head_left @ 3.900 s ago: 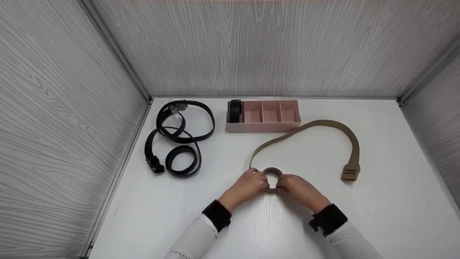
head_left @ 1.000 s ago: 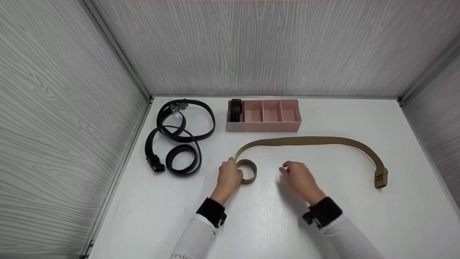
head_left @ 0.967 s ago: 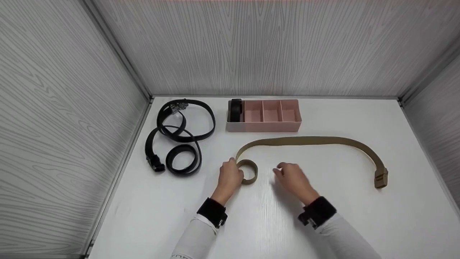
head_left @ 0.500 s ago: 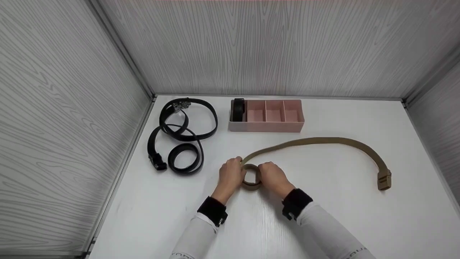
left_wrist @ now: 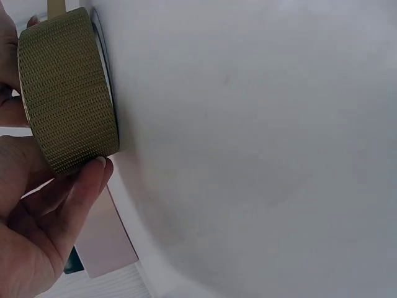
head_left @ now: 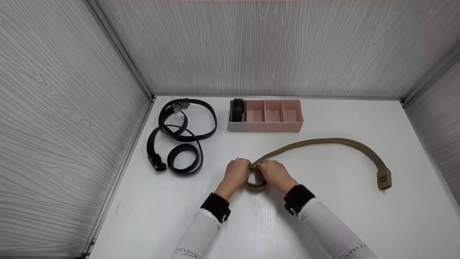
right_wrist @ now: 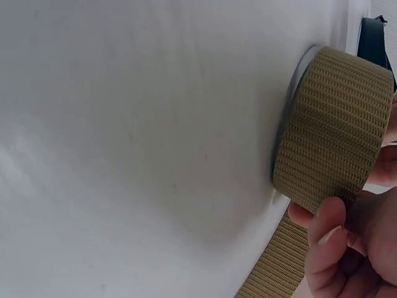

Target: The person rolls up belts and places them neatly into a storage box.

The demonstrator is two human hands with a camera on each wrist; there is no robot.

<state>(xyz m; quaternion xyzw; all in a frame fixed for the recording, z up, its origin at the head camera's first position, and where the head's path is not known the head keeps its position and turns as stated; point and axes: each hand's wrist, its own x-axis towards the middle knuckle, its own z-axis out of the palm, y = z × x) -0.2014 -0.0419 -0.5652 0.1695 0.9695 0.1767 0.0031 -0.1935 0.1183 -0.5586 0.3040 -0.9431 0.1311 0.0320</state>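
A tan woven belt (head_left: 332, 141) stands on edge, its near end rolled into a coil (head_left: 256, 187) between both hands. My left hand (head_left: 236, 175) pinches the coil's left side; in the left wrist view, fingertips (left_wrist: 99, 171) press the webbing (left_wrist: 68, 93). My right hand (head_left: 276, 175) grips the other side, thumb and fingers curled at the coil (right_wrist: 335, 124) in the right wrist view. From the coil the strap arcs right to a tan buckle (head_left: 384, 179) lying on the table. The coil's far side is partly hidden by the hands.
A pink divided box (head_left: 266, 127) stands at the back, with a rolled black belt (head_left: 237, 110) in its left compartment. Black belts (head_left: 206, 136) lie loosely looped at the left, with a black buckle (head_left: 157, 162). Pale grained walls (head_left: 269, 46) rise around the white table (head_left: 161, 216).
My right hand has come left from free space and taken hold of the coil. The coil has moved slightly right since half a second ago, and my left hand has shifted right with it.
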